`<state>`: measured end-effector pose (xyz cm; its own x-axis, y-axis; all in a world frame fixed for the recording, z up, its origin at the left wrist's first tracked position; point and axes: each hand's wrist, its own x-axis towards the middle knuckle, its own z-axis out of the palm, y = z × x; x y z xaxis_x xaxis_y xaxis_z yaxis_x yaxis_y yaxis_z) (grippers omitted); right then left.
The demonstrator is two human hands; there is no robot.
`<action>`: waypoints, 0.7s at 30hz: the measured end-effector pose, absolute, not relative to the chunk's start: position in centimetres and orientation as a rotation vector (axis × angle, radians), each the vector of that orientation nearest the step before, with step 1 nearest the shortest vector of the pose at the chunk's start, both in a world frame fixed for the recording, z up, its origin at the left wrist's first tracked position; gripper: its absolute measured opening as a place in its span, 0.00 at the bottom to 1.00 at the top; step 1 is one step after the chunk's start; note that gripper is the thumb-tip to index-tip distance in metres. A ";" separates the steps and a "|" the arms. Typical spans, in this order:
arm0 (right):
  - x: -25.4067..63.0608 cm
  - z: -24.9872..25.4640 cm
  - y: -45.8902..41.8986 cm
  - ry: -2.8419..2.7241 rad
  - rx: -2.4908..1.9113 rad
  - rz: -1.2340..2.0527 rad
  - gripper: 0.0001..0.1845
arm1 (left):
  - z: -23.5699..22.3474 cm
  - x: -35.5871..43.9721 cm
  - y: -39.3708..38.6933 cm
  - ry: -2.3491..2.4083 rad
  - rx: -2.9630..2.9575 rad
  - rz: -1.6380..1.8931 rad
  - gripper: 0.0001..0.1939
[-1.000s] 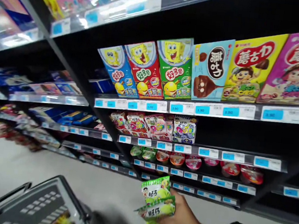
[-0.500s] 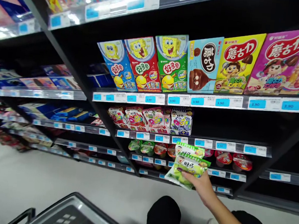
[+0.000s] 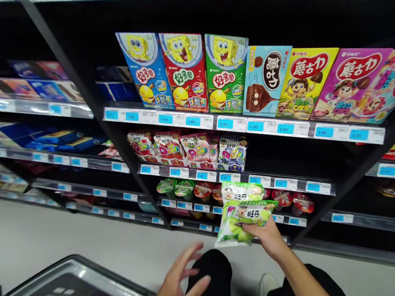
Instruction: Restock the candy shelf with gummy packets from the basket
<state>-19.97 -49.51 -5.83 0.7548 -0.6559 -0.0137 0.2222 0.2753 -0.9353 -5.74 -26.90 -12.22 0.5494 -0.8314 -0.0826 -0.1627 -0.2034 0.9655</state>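
Bags: two green 旺仔 snack bags (image 3: pixel 241 221), stacked, near the middle of the view and held up against the shelf front. They look light, soft and slick, so I'd pinch the sealed edge or the middle and go easy on the squeeze.
Right hand (image 3: pixel 267 237): at the bags' 4 o'clock, fingers closed firmly across the lower corner.
Left hand (image 3: pixel 179 280): at their 7 o'clock, fingers spread wide, holding nothing.
Basket: grey shopping basket (image 3: pixel 110 276) at 8 o'clock, rim just beside the left hand.
Shelves: black shelving (image 3: pixel 358 164), with jelly cups (image 3: pixel 183 188) at 9 o'clock and SpongeBob snack boxes (image 3: pixel 183 71) around 11 o'clock.
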 end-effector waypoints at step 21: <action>-22.8 5.5 -62.8 0.627 -1.346 -0.805 0.23 | -10.5 -11.1 -33.9 -0.576 1.396 -0.734 0.36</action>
<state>-22.81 -62.80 5.51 0.5918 -0.8041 0.0564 0.1426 0.0356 -0.9891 -11.11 -33.88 -10.45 0.6582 -0.7503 -0.0617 0.1183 0.0222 0.9927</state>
